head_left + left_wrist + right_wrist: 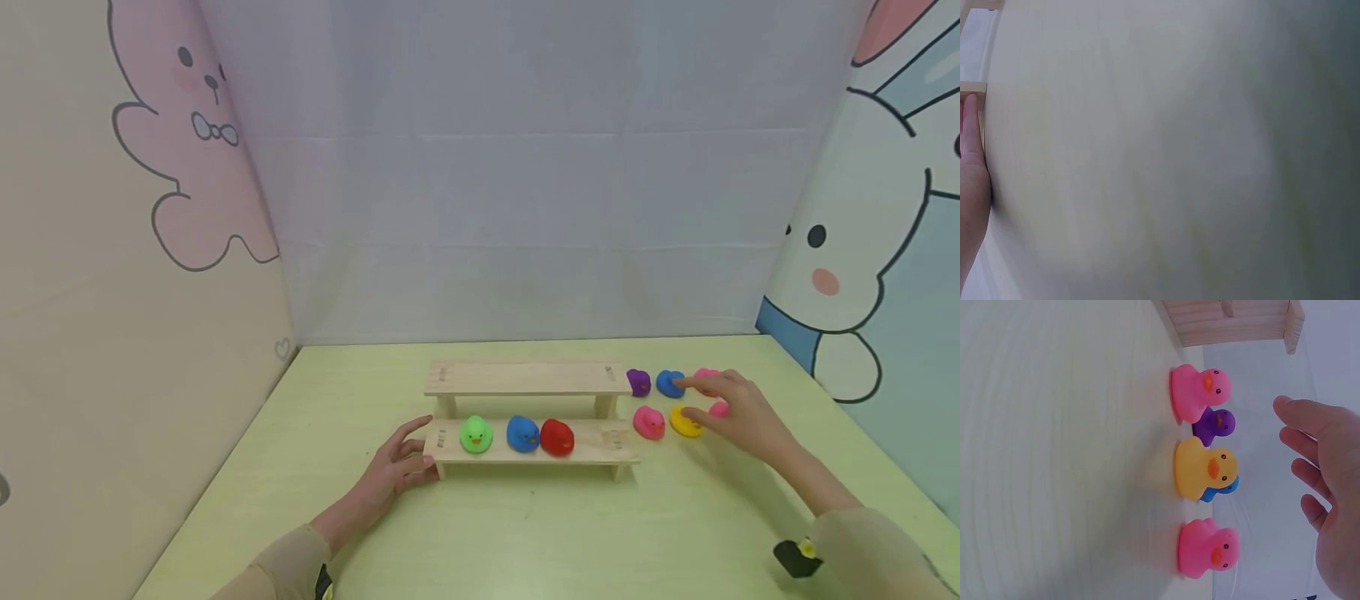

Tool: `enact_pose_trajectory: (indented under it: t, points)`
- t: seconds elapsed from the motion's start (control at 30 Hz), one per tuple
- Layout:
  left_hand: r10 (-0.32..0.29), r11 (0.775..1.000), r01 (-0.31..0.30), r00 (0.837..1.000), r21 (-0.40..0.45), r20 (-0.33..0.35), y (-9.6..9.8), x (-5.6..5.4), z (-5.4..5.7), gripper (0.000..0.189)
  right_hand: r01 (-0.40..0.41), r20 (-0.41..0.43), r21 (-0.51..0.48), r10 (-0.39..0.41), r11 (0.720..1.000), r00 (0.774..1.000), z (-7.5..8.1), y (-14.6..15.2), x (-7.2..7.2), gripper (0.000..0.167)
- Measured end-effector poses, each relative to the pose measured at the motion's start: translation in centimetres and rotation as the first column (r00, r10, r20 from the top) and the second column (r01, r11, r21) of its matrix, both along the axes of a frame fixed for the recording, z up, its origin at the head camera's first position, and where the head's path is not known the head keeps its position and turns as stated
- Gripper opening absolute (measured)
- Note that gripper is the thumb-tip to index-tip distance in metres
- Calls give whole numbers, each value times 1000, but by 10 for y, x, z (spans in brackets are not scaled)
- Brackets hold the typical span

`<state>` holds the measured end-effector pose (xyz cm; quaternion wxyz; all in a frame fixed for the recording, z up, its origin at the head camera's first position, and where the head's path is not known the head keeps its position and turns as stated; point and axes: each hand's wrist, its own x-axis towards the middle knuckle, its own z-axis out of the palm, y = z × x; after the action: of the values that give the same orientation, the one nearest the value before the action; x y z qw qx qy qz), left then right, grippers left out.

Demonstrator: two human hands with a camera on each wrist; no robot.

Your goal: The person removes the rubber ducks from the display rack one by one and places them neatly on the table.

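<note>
One yellow duck [684,422] is sitting among five other ducks [648,422] right of the wooden rack [528,379], the right hand [738,417] hovering over it with parted fingers, grasping nothing. Green, blue and red ducks [522,434] are lining the lower shelf [592,442], whose left end the left hand [392,468] is touching; whether it's clasping, I can't tell.

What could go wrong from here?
The right hand is open near the yellow duck, with a pink duck close by; a reach might knock either. The left hand holds the left end of the wooden rack; a jolt could shift it and perhaps tip the red duck.
</note>
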<state>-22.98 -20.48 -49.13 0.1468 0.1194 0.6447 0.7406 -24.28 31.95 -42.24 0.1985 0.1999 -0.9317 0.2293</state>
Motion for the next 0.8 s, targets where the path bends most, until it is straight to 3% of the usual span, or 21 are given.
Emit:
enact_pose_trajectory:
  t: [0.2,0.43,0.8]
  points:
    - [1,1000,-1,1000,0,-3,0,0,0,66,-23,-68,-24,21,999,997,12,-17,5,46]
    - [5,1000,-5,1000,3,-2,0,1,1,66,-112,-175,-44,103,993,979,20,-35,7,51]
    - [14,1000,-14,1000,-5,2,0,1,1,66,-225,-223,-75,204,971,953,31,-63,9,53]
